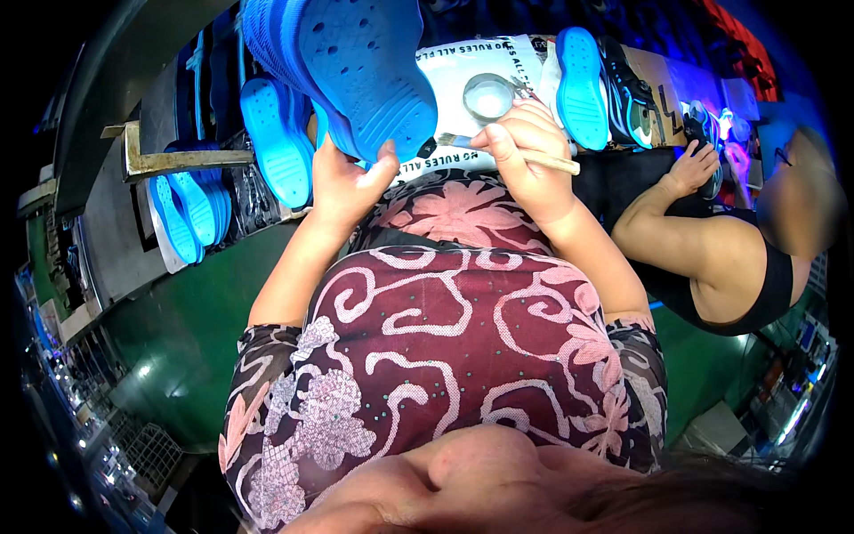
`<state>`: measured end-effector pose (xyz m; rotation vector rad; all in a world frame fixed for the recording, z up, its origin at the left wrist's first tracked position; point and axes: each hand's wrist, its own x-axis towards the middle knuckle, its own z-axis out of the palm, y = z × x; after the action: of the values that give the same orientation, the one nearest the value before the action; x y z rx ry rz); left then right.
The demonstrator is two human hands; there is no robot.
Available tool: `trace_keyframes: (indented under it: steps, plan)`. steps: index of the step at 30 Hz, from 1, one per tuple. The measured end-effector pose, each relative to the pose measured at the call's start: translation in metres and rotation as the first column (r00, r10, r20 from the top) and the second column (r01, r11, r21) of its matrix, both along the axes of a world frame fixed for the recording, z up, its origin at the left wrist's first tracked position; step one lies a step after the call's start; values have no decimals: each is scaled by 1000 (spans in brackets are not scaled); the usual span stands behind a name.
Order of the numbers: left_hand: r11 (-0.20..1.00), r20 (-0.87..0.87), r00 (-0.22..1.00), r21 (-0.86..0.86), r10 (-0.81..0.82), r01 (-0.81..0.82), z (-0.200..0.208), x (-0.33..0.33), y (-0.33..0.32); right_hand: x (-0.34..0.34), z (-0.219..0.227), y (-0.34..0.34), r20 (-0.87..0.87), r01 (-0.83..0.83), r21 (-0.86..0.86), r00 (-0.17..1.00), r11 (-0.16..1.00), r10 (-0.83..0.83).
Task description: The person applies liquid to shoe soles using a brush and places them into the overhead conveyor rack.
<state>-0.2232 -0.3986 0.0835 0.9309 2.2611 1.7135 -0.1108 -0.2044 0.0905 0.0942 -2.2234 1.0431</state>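
A blue shoe sole [360, 76], marked with dark oval holes and ridges near its rounded lower end, is held up, tilted. A wooden-handled brush [551, 161] slants just beside it, bristles pointing toward its edge.

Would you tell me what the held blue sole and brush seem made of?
Blue sole: probably moulded foam or rubber, matte, judging by its recessed holes and ridges. Brush: handle apparently dull bare wood, from its pale tan colour; bristle material unclear.

Black capitals [452, 47] on white sheet [445, 84], possibly marks [666, 103] on cardboard [660, 73]
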Motion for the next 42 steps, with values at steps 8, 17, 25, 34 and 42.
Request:
trace_keyframes:
  steps: [8, 17, 25, 34, 42]
  plan:
    - [999, -62, 998, 34, 18, -16, -5, 2, 3, -4, -2, -8, -29, -60, 21, 998, 998, 61]
    - [993, -181, 983, 117, 25, -4, -8, 2, 10, -1, 0, -5, -18, -27, -40, 999, 999, 26]
    - [968, -200, 980, 247, 6, 44, -3, 2, 15, 2, -1, -5, -7, -76, -59, 997, 995, 75]
    - [994, -450, 893, 97, 7, 40, -4, -8, 15, -6, -3, -2, -63, -41, -10, 997, 999, 40]
    - [980, -292, 956, 178, -33, 88, 18, -9, 27, 20, 7, 19, -72, 64, -135, 995, 989, -74]
